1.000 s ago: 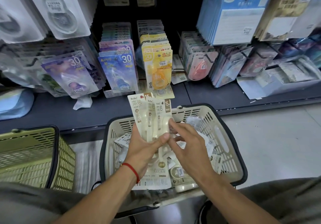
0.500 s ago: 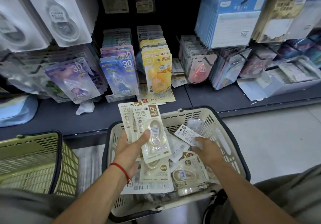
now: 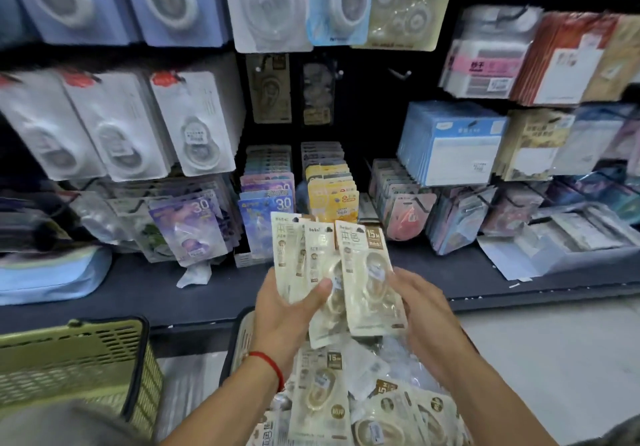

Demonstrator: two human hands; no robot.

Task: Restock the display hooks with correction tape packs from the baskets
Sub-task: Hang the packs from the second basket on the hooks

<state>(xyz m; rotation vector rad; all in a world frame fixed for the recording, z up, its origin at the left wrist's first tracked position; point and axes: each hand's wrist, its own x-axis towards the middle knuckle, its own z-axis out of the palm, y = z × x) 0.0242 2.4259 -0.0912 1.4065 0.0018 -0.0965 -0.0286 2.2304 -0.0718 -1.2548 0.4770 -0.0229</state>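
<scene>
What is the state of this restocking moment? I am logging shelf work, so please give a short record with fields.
left hand: the left hand holds a fan of cream packs, thumb across their front
right hand: the right hand grips the right edge of the front pack
basket: more cream packs lie in the white basket below the hands
second basket: a green basket stands to the left
hooks: a bare hook shows on the dark back panel

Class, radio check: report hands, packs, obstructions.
Left hand grips fanned cream packs. Right hand holds front pack. None hung yet. More in basket below.
</scene>
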